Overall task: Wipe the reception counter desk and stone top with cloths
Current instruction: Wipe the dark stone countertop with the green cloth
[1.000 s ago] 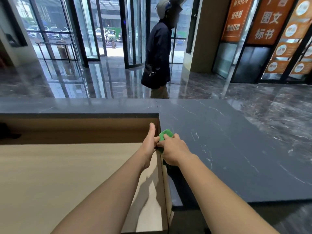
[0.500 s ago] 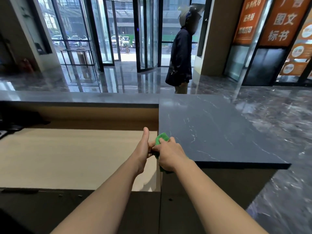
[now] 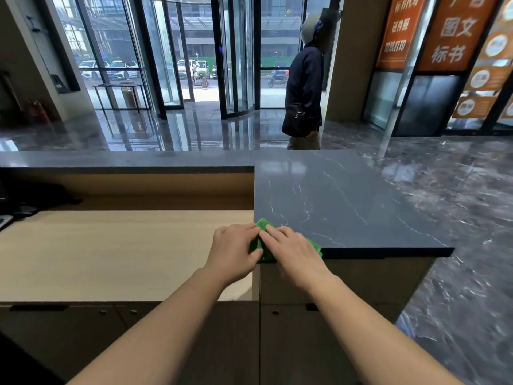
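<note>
A green cloth (image 3: pixel 263 247) lies at the near left corner of the dark veined stone top (image 3: pixel 338 201), hanging partly over its edge. My left hand (image 3: pixel 233 250) and my right hand (image 3: pixel 293 250) both rest on the cloth with fingers spread over it, covering most of it. The light wooden desk (image 3: pixel 111 251) sits lower, to the left of the stone top.
A person in a dark jacket (image 3: pixel 304 87) stands beyond the counter near the glass revolving door (image 3: pixel 236 51). Dark objects (image 3: pixel 30 201) sit at the desk's far left. Cabinet fronts (image 3: pixel 194 329) run below the desk. Glossy marble floor lies to the right.
The view has pulled back from the counter. Both hands have flattened from a pinch at the stone's side edge onto the cloth at the near corner. The person has walked right.
</note>
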The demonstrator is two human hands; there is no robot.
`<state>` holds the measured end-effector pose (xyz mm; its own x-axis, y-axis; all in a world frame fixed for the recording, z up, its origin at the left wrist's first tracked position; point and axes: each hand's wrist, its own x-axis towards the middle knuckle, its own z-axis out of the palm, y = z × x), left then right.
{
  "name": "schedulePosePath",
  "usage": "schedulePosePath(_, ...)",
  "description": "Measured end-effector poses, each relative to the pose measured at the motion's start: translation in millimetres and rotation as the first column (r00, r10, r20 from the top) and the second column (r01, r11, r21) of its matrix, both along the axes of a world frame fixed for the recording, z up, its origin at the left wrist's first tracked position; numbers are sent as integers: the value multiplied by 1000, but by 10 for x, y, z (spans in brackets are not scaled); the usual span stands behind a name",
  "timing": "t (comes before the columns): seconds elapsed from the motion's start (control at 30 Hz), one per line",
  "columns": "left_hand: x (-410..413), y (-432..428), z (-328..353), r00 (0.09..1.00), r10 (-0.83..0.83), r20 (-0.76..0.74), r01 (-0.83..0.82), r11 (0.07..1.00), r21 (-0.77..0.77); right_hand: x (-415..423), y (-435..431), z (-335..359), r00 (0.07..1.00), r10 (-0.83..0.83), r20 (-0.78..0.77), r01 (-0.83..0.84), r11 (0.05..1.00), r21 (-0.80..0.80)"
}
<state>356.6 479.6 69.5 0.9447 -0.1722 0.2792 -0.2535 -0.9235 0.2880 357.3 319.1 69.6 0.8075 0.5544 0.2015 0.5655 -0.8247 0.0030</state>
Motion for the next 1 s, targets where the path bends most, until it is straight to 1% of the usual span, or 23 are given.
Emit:
schedulePosePath(0.03, -6, -35, -16, 999, -39, 15, 38, 996, 80, 17, -36, -38, 1000, -2, 9, 2, 1000, -2)
schedulePosePath(0.17, 80, -90, -74, 992, -77, 96, 49, 962, 268, 76, -116, -160, 998, 7, 64, -10, 999, 51)
schedulePosePath(0.23, 129, -107, -75, 984, -120, 129, 69, 937, 343, 84, -152, -207, 996, 11, 90, -20, 994, 106)
schedulePosePath(0.27, 142, -123, -73, 983, -129, 128, 75, 931, 357, 87, -178, -228, 995, 8, 101, -22, 991, 136)
schedulePosePath(0.37, 168, -239, -95, 984, -122, 130, 67, 930, 362, 91, -320, -277, 990, -7, 142, -21, 980, 199)
schedulePosePath(0.47, 186, -478, -84, 975, -151, 164, 85, 932, 353, 96, -552, -322, 985, -38, 165, 0, 975, 224)
schedulePosePath(0.67, 287, -1221, -12, 952, -275, 133, 210, 905, 369, 77, -1233, -338, 970, -180, 163, 140, 964, 226)
schedulePosePath(0.77, 358, -1657, -20, 936, -324, 136, 255, 892, 373, 43, -1617, -311, 950, -280, 142, 243, 942, 232)
schedulePosePath(0.9, 451, -2277, -11, 926, -360, 117, 287, 869, 402, 84, -2144, -291, 913, -403, 65, 373, 889, 267)
schedulePosePath(1.0, 494, -2633, 2, 924, -372, 92, 301, 854, 425, 118, -2440, -261, 888, -457, 41, 428, 858, 284)
